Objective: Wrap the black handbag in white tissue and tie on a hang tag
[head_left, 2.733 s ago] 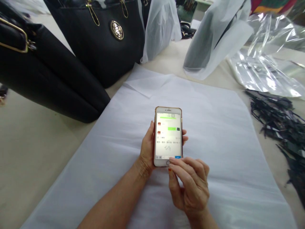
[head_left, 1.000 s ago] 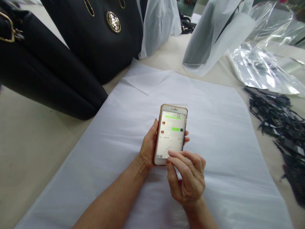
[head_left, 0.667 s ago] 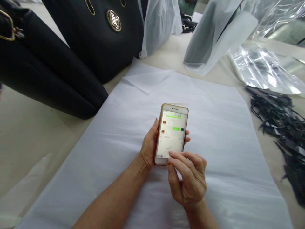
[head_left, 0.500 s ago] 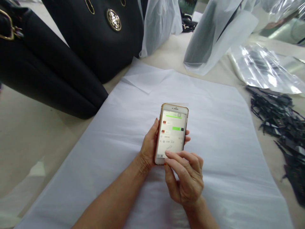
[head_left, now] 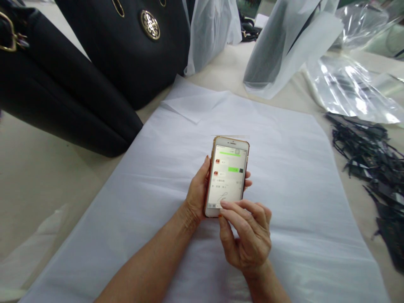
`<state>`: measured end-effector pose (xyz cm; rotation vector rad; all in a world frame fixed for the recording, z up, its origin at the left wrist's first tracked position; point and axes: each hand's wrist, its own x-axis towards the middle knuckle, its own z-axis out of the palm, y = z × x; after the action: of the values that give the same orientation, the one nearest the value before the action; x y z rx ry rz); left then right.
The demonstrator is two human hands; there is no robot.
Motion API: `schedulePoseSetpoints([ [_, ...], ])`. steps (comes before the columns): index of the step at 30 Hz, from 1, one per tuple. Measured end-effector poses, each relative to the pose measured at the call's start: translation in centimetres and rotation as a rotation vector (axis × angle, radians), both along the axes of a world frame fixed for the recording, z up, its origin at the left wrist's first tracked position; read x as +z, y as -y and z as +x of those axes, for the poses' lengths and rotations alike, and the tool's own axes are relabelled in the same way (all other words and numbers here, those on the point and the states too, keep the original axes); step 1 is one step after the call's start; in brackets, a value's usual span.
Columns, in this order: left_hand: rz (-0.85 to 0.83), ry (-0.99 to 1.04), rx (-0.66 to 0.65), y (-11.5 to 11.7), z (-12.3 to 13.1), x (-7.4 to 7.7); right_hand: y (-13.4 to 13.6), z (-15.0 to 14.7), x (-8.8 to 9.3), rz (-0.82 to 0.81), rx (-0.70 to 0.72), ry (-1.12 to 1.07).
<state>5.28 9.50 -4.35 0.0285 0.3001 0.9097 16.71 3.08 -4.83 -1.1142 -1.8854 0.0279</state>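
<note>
phone (head_left: pixel 229 176): sitting in the left hand (head_left: pixel 197 195), held just above the white sheet (head_left: pixel 284 168) mid-desk (head_left: pixel 38 168)
left hand: cradling the phone from below, thumb on one long edge and fingertips peeking round the other, gripping it snug
right hand (head_left: pixel 248 237): hanging at the phone's near end, fingers (head_left: pixel 225 204) loosely curled, gripping nothing, index tip touching the bottom of the screen
axis: long side pointing away from the person, top leaning a bit right, so the screen's lying straight ahead of the right fingertips
around: black handbags (head_left: pixel 126 54) standing far left, black tags (head_left: pixel 369 151) lying off right
</note>
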Motion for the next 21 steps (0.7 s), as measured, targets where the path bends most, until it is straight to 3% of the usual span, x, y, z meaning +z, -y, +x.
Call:
schedulePoseSetpoints([
  [21, 0.022, 0.035, 0.031, -0.06, -0.21, -0.18, 0.01, 0.56, 0.01, 0.011, 0.007, -0.014],
])
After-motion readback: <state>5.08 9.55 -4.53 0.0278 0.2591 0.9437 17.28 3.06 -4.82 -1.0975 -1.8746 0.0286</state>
